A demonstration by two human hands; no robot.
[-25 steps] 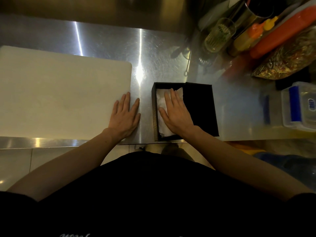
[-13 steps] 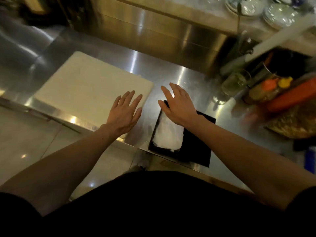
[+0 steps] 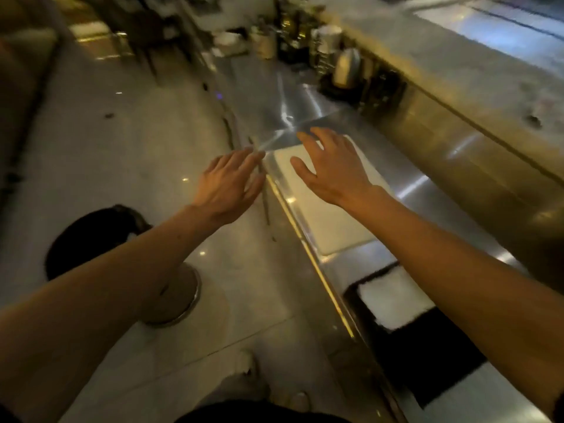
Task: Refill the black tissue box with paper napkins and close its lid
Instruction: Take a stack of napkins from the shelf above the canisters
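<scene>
The black tissue box (image 3: pixel 427 355) lies open on the steel counter at the lower right, partly under my right forearm. White paper napkins (image 3: pixel 393 300) fill its near half. My right hand (image 3: pixel 332 166) hovers with spread fingers over the far end of the white cutting board (image 3: pixel 329 221), well away from the box. My left hand (image 3: pixel 229 181) is raised beside it, past the counter's front edge and over the floor, fingers loosely straight and holding nothing.
The steel counter (image 3: pixel 305 108) runs away to the upper left, with bottles, cups and a metal kettle (image 3: pixel 345 65) crowded at its far end. A raised shelf (image 3: pixel 457 71) runs along the right. A round black stool (image 3: pixel 91 236) stands on the pale floor at the left.
My view has swung left along the counter. My right hand has lifted off the napkins in the box and moved over the cutting board. My left hand has left the board.
</scene>
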